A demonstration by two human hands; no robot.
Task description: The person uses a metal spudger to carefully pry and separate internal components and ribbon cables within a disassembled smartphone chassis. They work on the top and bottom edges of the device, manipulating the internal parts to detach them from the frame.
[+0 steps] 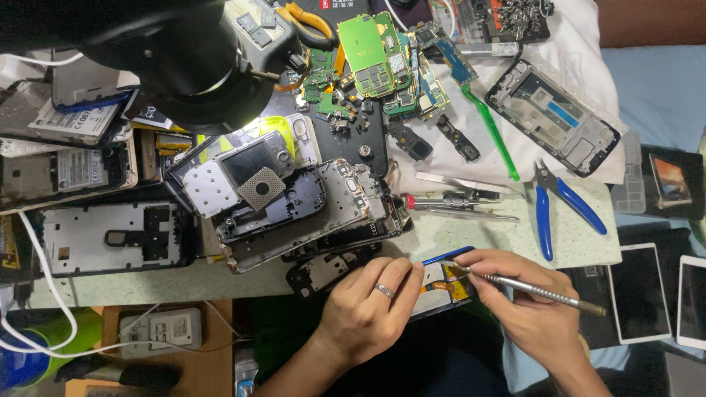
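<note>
- Head view: the left hand [365, 309], a ring on one finger, lies clenched over an opened phone [440, 283] at the front edge of the tabletop [471, 235], its fingers pressing the phone down.
- The right hand [526, 309] grasps a slim metal screwdriver [533, 289] like a pen; the tip touches the phone's inside, near an orange flex strip.
- The phone shows a blue rim and sits between the two hands, partly hidden by the left fingers.
- Just behind the right hand lie blue-handled pliers [562, 206], jaws pointing to the back.
- Left of the pliers lie tweezers [460, 184] and a small red-tipped driver [441, 201], side by side.
- A heap of phone frames [287, 198] fills the middle of the tabletop, touching one another and overlapping.
- Green circuit boards [375, 55] are piled at the back edge, with a green plastic pry tool [493, 132] slanting beside them.
- A black phone frame [555, 117] rests on white cloth [588, 44] toward the back right corner.
- White tablets [640, 294] lie off the right edge.
- A dark lamp head [184, 66] hangs over the back left.
</note>
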